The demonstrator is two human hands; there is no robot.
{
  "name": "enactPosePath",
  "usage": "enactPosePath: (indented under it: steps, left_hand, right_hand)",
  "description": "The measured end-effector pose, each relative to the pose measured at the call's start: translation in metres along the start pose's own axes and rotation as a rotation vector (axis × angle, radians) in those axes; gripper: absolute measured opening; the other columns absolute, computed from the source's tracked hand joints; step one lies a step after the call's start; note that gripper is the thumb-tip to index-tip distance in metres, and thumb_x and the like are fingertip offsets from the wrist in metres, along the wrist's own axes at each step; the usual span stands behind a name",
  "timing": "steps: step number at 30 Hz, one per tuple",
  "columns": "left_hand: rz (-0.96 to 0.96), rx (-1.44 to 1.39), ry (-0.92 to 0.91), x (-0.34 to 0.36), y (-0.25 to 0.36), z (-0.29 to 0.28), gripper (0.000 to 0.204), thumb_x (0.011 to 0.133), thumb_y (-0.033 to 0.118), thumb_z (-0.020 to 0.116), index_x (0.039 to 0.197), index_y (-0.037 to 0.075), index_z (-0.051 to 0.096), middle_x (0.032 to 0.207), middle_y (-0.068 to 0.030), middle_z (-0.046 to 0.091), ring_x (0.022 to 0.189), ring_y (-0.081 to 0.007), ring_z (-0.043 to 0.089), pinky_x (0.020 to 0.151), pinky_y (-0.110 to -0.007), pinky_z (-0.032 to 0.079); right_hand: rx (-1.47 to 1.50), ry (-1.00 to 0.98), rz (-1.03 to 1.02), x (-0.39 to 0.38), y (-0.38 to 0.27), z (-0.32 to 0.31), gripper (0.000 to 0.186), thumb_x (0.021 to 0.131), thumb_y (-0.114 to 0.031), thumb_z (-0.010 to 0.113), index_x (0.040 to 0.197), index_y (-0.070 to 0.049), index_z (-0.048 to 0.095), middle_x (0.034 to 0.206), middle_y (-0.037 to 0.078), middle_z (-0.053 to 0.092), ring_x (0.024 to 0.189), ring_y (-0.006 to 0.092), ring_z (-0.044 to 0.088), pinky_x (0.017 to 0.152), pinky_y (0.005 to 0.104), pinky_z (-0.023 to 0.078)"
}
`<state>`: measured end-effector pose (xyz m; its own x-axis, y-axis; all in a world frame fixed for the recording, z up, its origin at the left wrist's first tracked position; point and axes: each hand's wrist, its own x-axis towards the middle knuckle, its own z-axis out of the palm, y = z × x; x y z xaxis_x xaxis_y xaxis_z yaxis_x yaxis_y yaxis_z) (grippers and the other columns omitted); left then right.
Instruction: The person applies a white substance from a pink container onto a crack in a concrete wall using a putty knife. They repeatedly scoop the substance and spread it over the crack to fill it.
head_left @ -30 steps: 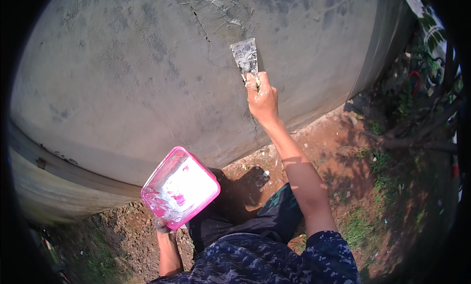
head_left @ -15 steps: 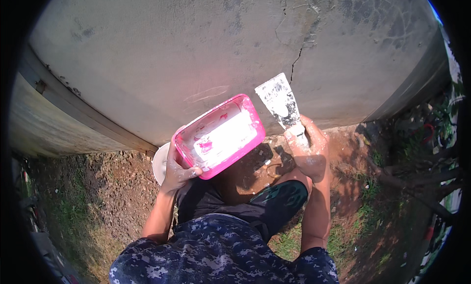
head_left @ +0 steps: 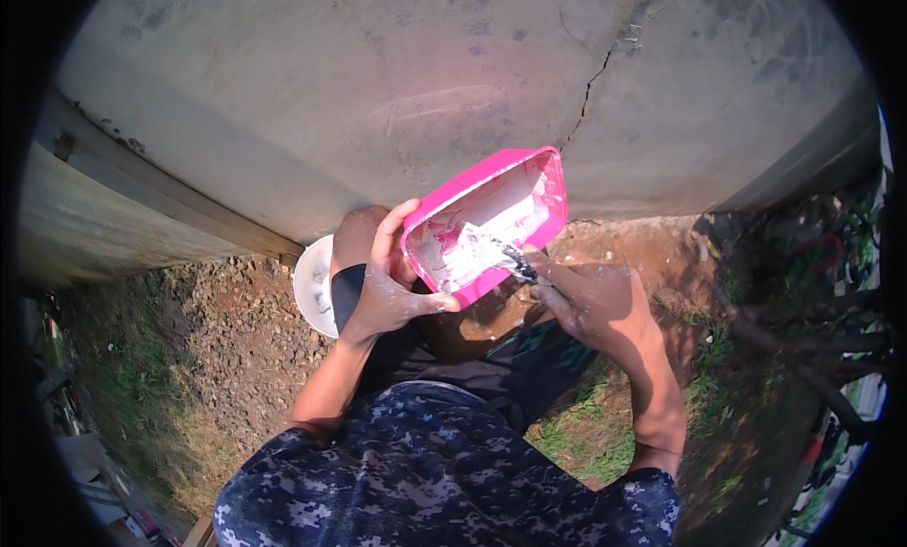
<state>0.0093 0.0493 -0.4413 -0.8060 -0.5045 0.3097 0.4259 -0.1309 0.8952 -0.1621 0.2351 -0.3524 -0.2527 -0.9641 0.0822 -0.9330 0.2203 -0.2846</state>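
My left hand [head_left: 389,287] grips the left end of a pink rectangular tub [head_left: 487,174], thumb on the near side and fingers spread around the end wall. White paste coats the tub's inside, and the tub is tilted with its opening toward me. In my right hand [head_left: 600,301] is a putty knife [head_left: 511,258], its blade down inside the tub against the white paste [head_left: 472,254]. The blade's tip is smeared white and hard to tell from the paste. White specks dot both hands.
A grey plastered wall [head_left: 312,103] with a dark crack [head_left: 588,94] rises just ahead. A white bowl [head_left: 315,287] sits on the ground by my left knee. Gravelly soil [head_left: 236,349] lies to the left; branches [head_left: 803,344] and grass [head_left: 595,434] are on the right.
The putty knife has come down and left from beside the tub into it. My left hand has raised the tub rightward and tipped it toward me. More of the white bowl shows.
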Motion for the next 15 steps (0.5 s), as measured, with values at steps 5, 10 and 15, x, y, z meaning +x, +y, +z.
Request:
enactPosePath:
  steps: [5,10,15]
  left_hand:
    - [0.025,0.108,-0.038,0.003,0.002,0.002,0.111,0.054,0.003,0.089,0.143,0.006,0.022,0.139,-0.0119,0.037,0.128,-0.0218,0.041,0.107,-0.037,0.036]
    - [0.022,0.192,-0.079,0.007,0.006,0.002,0.112,0.053,0.003,0.090,0.143,0.007,0.023,0.139,-0.0117,0.038,0.126,-0.0216,0.043,0.105,-0.036,0.039]
    - [-0.170,0.082,-0.088,0.005,0.006,0.002,0.113,0.052,0.000,0.089,0.144,0.009,0.024,0.138,-0.0098,0.040,0.117,-0.0182,0.051,0.094,-0.033,0.049]
  right_hand:
    - [0.092,0.028,-0.069,-0.001,-0.003,0.011,0.039,0.082,-0.027,0.066,0.119,-0.018,0.059,0.080,0.009,0.064,0.066,0.0307,0.063,0.054,0.0420,0.049]
    - [0.210,0.050,-0.021,-0.002,0.004,0.021,0.034,0.077,-0.021,0.072,0.110,-0.016,0.065,0.075,0.006,0.066,0.068,0.0274,0.065,0.056,0.0367,0.050]
    - [0.326,0.040,-0.051,-0.008,0.016,0.035,0.037,0.075,-0.019,0.074,0.111,-0.014,0.066,0.088,0.009,0.069,0.074,0.0284,0.066,0.060,0.0355,0.052]
